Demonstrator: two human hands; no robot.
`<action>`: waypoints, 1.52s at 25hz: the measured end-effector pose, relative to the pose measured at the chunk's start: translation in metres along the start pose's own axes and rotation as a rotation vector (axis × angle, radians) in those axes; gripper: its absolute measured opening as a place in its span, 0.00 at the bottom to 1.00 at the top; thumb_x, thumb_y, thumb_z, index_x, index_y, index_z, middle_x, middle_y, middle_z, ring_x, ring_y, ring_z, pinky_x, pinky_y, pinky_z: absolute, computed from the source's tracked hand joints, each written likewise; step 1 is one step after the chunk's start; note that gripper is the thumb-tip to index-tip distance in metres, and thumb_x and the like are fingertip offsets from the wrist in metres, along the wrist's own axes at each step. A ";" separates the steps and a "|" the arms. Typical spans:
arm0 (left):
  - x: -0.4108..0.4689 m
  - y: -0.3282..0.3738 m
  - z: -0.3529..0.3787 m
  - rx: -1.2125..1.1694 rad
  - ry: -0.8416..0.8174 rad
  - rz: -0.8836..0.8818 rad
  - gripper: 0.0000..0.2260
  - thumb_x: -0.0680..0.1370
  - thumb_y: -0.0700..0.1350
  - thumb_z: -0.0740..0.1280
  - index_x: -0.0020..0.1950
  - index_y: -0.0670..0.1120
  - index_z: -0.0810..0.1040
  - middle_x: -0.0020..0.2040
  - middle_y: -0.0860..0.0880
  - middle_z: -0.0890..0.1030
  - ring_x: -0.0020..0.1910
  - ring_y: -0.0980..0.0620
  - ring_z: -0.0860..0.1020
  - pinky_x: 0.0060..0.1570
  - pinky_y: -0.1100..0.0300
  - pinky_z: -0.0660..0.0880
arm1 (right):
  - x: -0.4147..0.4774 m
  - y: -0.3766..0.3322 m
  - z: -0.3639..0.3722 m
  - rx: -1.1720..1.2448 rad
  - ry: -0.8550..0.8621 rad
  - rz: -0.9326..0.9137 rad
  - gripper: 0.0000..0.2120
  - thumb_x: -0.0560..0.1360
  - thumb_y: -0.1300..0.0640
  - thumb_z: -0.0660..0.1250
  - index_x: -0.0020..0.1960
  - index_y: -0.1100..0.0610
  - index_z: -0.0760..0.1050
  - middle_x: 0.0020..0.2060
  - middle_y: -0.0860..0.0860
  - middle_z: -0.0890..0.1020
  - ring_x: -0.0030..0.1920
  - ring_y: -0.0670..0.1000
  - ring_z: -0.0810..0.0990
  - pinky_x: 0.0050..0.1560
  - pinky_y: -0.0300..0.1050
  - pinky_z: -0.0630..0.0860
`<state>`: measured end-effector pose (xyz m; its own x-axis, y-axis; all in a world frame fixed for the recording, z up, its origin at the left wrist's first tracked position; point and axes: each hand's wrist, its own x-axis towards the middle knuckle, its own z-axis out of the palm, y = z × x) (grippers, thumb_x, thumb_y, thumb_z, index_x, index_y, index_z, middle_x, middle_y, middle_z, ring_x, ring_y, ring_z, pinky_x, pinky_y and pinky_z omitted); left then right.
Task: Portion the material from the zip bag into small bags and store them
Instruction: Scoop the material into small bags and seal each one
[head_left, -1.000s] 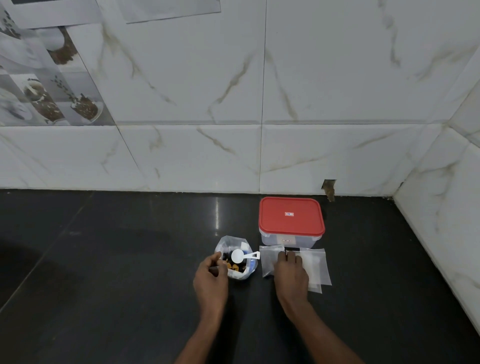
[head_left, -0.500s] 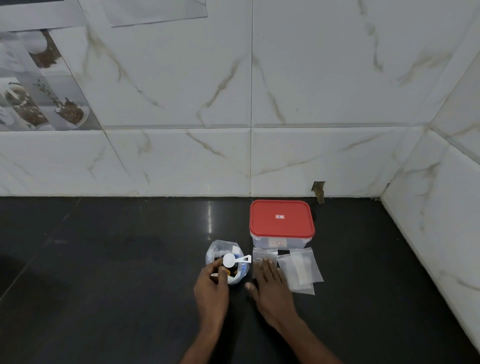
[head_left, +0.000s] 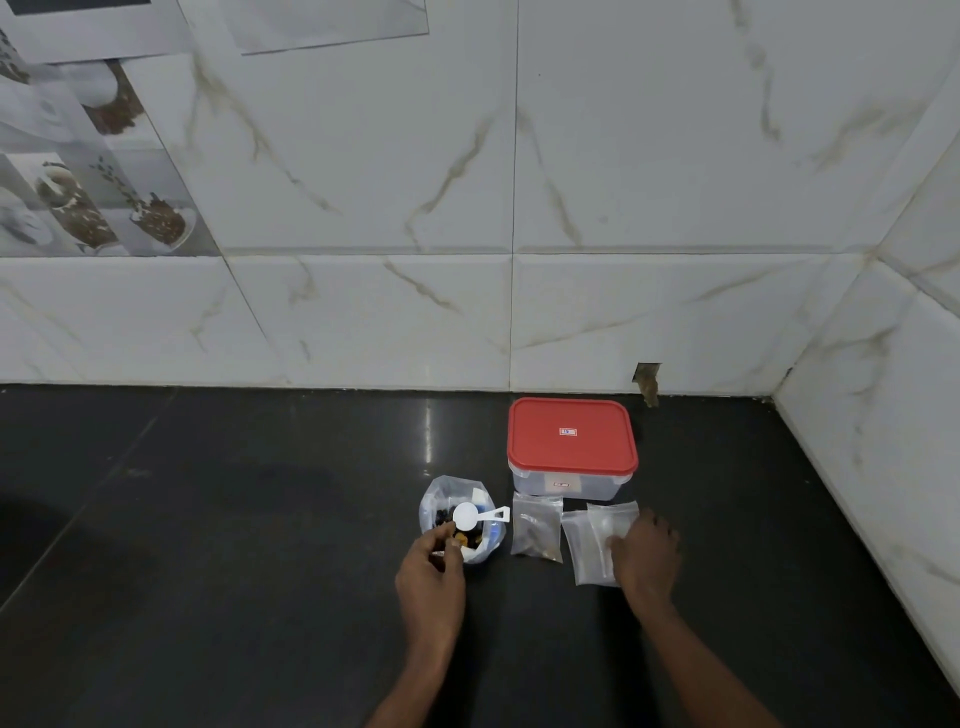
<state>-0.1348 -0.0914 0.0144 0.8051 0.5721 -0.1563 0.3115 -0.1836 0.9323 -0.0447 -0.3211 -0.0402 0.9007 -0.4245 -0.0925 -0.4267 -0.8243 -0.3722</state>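
An open zip bag (head_left: 480, 540) with dark and yellow pieces stands on the black counter, and a white scoop (head_left: 475, 516) lies across its mouth. My left hand (head_left: 431, 571) pinches the bag's near rim. A small clear bag (head_left: 536, 532) with some dark material lies flat just right of it. Further right lies a stack of empty small bags (head_left: 587, 545). My right hand (head_left: 647, 558) rests on that stack, fingers bent over its right side. Whether it grips a bag I cannot tell.
A clear box with a red lid (head_left: 571, 441) stands shut behind the small bags, near the tiled back wall. A second tiled wall (head_left: 883, 441) closes off the counter (head_left: 234, 519) on the right.
My right hand has left the small bag beside the zip bag and moved right onto the stack of empty bags. My left hand stays at the zip bag's rim.
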 end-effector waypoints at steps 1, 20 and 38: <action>-0.003 0.001 0.001 0.000 -0.007 -0.007 0.09 0.79 0.40 0.69 0.56 0.49 0.84 0.48 0.51 0.86 0.45 0.53 0.82 0.50 0.53 0.80 | 0.003 0.003 0.002 0.089 -0.003 0.006 0.21 0.70 0.58 0.72 0.61 0.60 0.74 0.57 0.58 0.78 0.58 0.60 0.76 0.57 0.54 0.74; -0.003 0.073 -0.010 -0.491 -0.287 -0.498 0.06 0.77 0.31 0.67 0.51 0.30 0.80 0.35 0.37 0.83 0.28 0.49 0.81 0.28 0.60 0.80 | -0.089 -0.071 -0.068 1.030 -0.580 -0.366 0.10 0.70 0.69 0.72 0.43 0.55 0.82 0.42 0.52 0.85 0.47 0.52 0.83 0.49 0.43 0.79; -0.001 0.077 -0.029 0.645 -0.258 0.217 0.09 0.77 0.50 0.68 0.53 0.52 0.85 0.48 0.52 0.84 0.45 0.54 0.81 0.42 0.60 0.75 | -0.091 -0.120 -0.079 0.111 -0.147 -0.672 0.10 0.79 0.59 0.61 0.52 0.57 0.81 0.48 0.53 0.81 0.45 0.48 0.77 0.41 0.35 0.64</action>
<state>-0.1262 -0.0828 0.0957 0.9511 0.2775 -0.1359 0.3030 -0.7520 0.5854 -0.0820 -0.2129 0.0859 0.9717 0.2256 0.0702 0.2309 -0.8439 -0.4843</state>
